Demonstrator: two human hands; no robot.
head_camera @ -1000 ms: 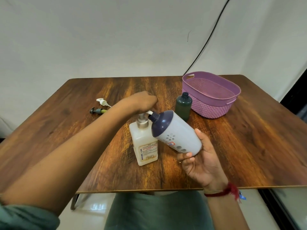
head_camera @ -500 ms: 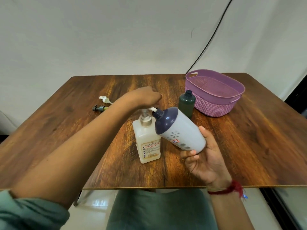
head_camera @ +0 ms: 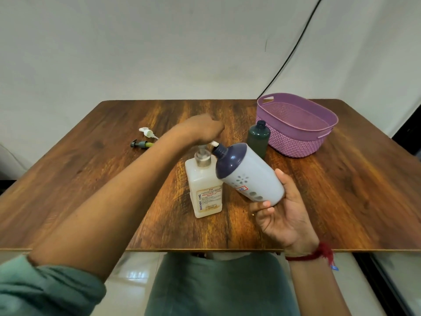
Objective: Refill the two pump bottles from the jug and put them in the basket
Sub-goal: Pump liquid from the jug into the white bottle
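A cream jug [head_camera: 206,185] with a metal pump stands upright at the table's middle. My left hand [head_camera: 200,131] sits on top of its pump head, fingers curled over it. My right hand [head_camera: 287,215] grips the base of a white pump bottle [head_camera: 252,176] with a navy shoulder. It is tilted left, with its open neck against the jug's white nozzle. A dark green bottle [head_camera: 258,139] without a pump stands beside the purple basket [head_camera: 319,110], which holds nothing.
Two loose pump heads lie at the table's left: a white pump head [head_camera: 147,131] and a dark pump head [head_camera: 140,144]. The wooden table [head_camera: 341,190] ends just before my lap. A black cable [head_camera: 289,55] runs down the wall behind the basket.
My left hand has risen slightly on the pump, so more of the stem shows. The white bottle stays tilted at the nozzle in my right hand.
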